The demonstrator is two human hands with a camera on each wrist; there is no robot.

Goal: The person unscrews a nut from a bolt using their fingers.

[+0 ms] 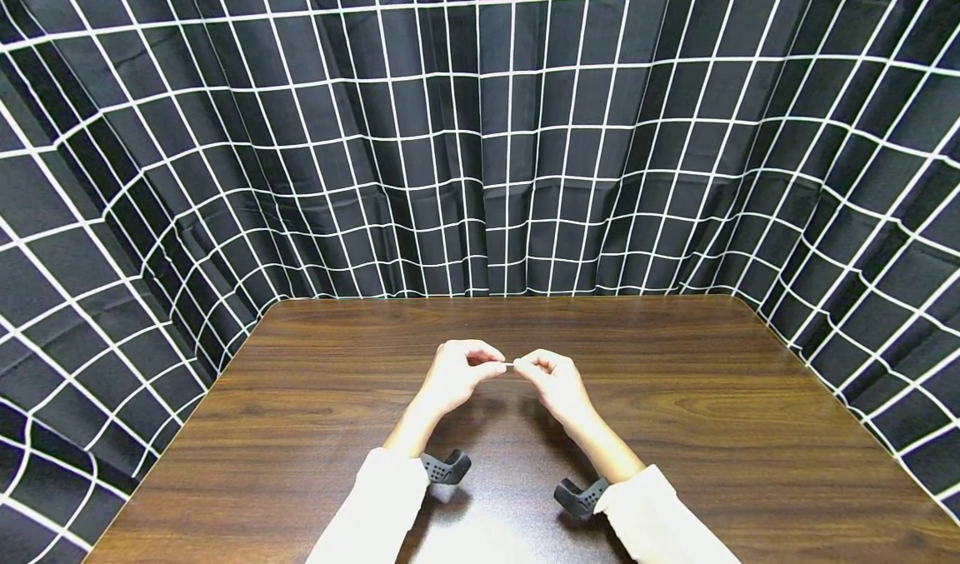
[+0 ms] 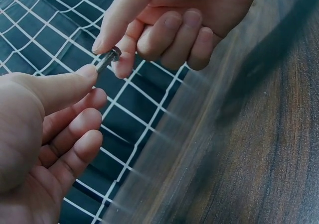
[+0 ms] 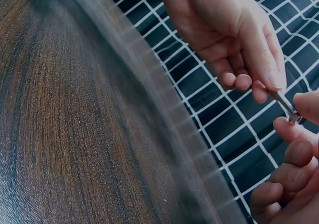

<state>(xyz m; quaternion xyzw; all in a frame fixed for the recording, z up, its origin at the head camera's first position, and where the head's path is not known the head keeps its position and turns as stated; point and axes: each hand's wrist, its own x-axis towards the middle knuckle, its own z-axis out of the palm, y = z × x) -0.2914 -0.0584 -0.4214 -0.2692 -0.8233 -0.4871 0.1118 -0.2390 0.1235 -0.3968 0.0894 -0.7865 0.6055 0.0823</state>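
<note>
A small metal bolt [image 1: 509, 365] is held up above the table, between the two hands. Its threaded shank [image 2: 104, 62] shows in the left wrist view, with a wider round end, head or nut, toward the right hand. The left hand [image 1: 453, 374] pinches the shank's other end between thumb and index finger. At the wide end [image 3: 294, 117], the thumb and index finger of the right hand [image 1: 558, 385] grip from either side. The remaining fingers of both hands curl loosely below. Fingertips cover part of the bolt.
A brown wood-grain table [image 1: 337, 364] lies under both hands. Dark curtains [image 1: 450, 156] with a white grid stand behind and at both sides. Each wrist wears a dark grey band mount, one on the left [image 1: 447, 467] and one on the right [image 1: 581, 497].
</note>
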